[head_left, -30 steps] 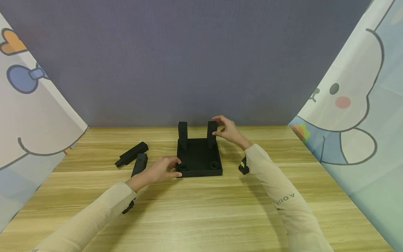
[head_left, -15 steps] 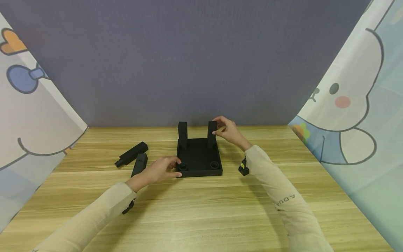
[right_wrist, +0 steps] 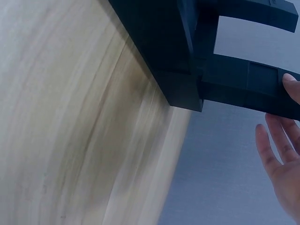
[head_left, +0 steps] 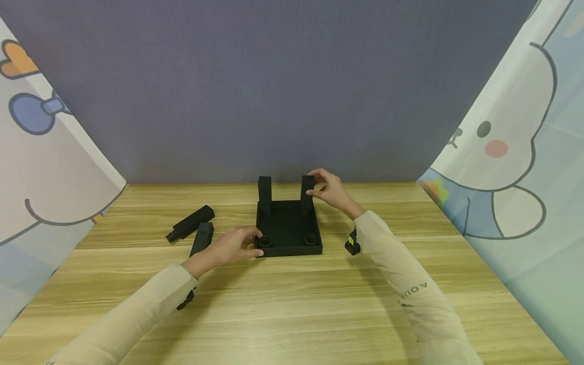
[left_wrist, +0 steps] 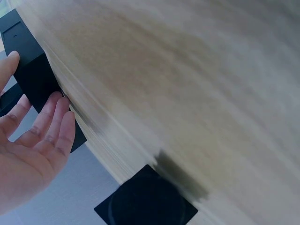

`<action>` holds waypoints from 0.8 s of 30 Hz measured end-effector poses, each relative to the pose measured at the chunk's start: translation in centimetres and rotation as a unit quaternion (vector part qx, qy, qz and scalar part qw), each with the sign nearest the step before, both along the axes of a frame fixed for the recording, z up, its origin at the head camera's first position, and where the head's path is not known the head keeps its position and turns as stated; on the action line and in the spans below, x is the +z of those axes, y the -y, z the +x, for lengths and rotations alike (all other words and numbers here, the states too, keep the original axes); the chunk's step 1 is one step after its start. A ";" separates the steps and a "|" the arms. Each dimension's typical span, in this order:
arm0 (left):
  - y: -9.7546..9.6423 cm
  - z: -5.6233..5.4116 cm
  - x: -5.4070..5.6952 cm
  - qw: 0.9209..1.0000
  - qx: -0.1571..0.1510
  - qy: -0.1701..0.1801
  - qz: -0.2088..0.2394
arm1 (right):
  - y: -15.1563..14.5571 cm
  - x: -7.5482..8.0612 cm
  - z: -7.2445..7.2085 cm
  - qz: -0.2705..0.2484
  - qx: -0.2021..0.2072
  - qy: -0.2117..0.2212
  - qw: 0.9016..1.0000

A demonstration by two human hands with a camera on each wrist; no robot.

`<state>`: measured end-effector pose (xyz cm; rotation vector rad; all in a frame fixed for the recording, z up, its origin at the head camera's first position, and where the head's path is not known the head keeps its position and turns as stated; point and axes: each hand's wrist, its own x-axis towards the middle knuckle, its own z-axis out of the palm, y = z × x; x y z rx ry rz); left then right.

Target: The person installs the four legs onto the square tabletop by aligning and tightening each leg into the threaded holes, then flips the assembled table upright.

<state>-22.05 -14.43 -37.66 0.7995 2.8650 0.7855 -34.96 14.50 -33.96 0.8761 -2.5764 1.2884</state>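
Observation:
A black rectangular tray-like base (head_left: 289,223) lies on the table, with two square posts standing at its far corners and two round sockets at its near corners. My right hand (head_left: 335,192) pinches the upper part of the right post (head_left: 306,203) between thumb and fingers. In the right wrist view that post (right_wrist: 234,79) joins the base (right_wrist: 154,42). The left post (head_left: 264,195) stands untouched. My left hand (head_left: 234,247) holds the base's near left corner, thumb at the front wall and fingers at the left side. The left wrist view shows those fingers along the base (left_wrist: 35,77).
Left of the base lie a loose black post (head_left: 191,223) with a stepped end and a second black post (head_left: 203,235), partly hidden by my left arm. A small black piece with a yellow-green mark (head_left: 352,244) sits beside my right sleeve. A grey panel (head_left: 274,91) stands behind the table.
Almost nothing differs. My right thumb and the right post have shifted very slightly; the left hand and base stay where they were.

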 end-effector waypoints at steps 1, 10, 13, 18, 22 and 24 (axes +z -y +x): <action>0.0 0.0 0.0 1.000 0.000 0.000 0.000 | 0.0 -0.1 0.0 -0.001 -0.002 -0.003 1.000; 0.1 -0.2 -0.1 1.000 -0.003 0.002 0.004 | 0.4 -0.2 0.1 -0.012 -0.020 -0.023 0.999; 0.2 -0.2 -0.1 1.000 -0.003 0.005 0.006 | 0.5 -0.2 0.1 -0.014 -0.026 -0.025 0.999; 0.2 -0.2 -0.1 1.000 -0.004 0.008 0.004 | 0.5 -0.2 0.1 -0.013 -0.030 -0.027 0.999; 0.1 -0.2 0.0 1.000 -0.004 0.008 0.001 | 0.5 -0.2 0.2 -0.016 -0.029 -0.022 0.999; 0.1 -0.2 0.0 1.000 -0.003 0.006 0.000 | 0.5 -0.1 0.2 -0.017 -0.027 -0.017 0.999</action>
